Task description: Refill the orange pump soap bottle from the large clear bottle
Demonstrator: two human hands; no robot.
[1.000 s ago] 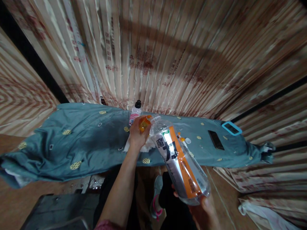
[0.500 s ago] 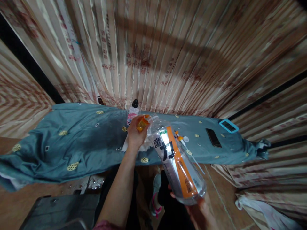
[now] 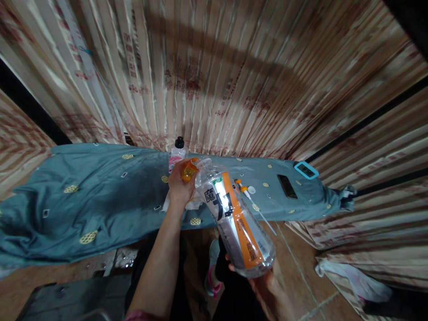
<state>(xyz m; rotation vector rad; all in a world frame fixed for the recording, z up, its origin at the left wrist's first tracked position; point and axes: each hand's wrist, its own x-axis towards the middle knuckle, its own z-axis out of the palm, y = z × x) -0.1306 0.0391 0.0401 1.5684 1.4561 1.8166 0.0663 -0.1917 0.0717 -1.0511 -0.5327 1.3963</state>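
Note:
My left hand (image 3: 179, 191) is closed around a small amber bottle (image 3: 189, 171), tilted with its mouth to the right. My right hand (image 3: 267, 285) grips the base of a large clear plastic bottle (image 3: 239, 223) with a silver and orange label. That bottle leans up to the left, its neck against the amber bottle's mouth; whether liquid flows between them I cannot make out. Beneath my left hand lies white tissue (image 3: 196, 203). Behind it stands a clear bottle with a pink label and black cap (image 3: 179, 142). Right of the large bottle lies an orange-and-white pump head (image 3: 245, 191) with its long tube.
A cloth with yellow patterns (image 3: 110, 200) covers the narrow table. A small white cap (image 3: 252, 190), a dark phone (image 3: 287, 186) and a blue-framed device (image 3: 306, 170) lie to the right. Patterned curtains (image 3: 207, 89) hang behind. A dark grey box (image 3: 73, 298) stands at lower left.
The whole view has shifted, so everything appears further left. Both hands keep their hold, and the large bottle stays tilted against the amber bottle's mouth.

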